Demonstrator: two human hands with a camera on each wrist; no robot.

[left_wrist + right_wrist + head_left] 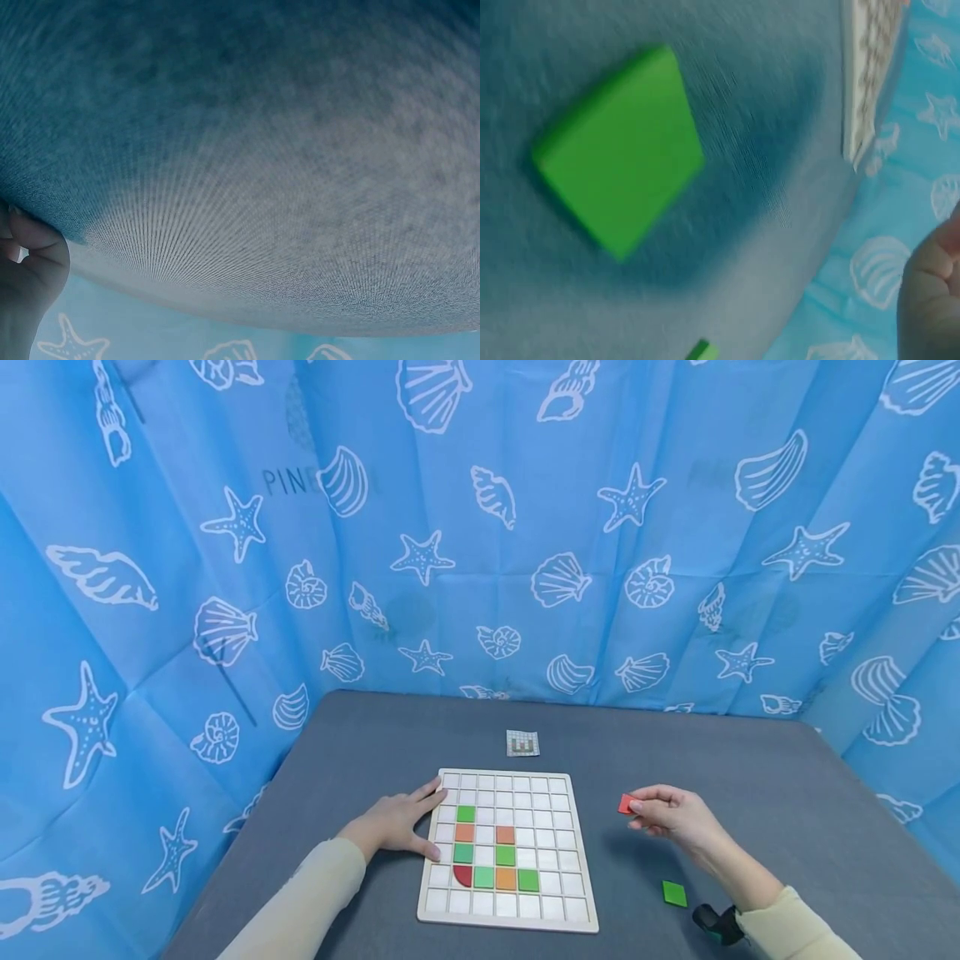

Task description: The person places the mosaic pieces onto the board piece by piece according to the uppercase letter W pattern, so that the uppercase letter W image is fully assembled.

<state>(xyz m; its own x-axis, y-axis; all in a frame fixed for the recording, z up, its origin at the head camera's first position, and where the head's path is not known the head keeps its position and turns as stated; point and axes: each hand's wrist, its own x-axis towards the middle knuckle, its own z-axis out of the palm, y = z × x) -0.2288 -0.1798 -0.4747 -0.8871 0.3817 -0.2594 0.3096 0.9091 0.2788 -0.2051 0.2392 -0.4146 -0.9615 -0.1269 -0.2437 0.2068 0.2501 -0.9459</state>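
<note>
A white gridded board (551, 906) lies on the grey table, with several coloured tiles set in its squares. My left hand (401, 821) rests spread on the board's left edge, fingers and thumb reaching onto the rim. To the right of the board, my right hand (678, 817) pinches a red square tile (625, 803) between thumb and fingers, above the table. That tile is out of sight in the right wrist view, where only part of the hand (932, 292) shows. A green square tile (674, 893) lies on the table below the right hand.
Behind the board lies a small printed card (522, 743). On the board, a red quarter-round tile (463, 876) sits at a corner of the tile pattern. A black wrist device (716, 925) is at the right sleeve. Blue shell-print curtains (465, 543) surround the table.
</note>
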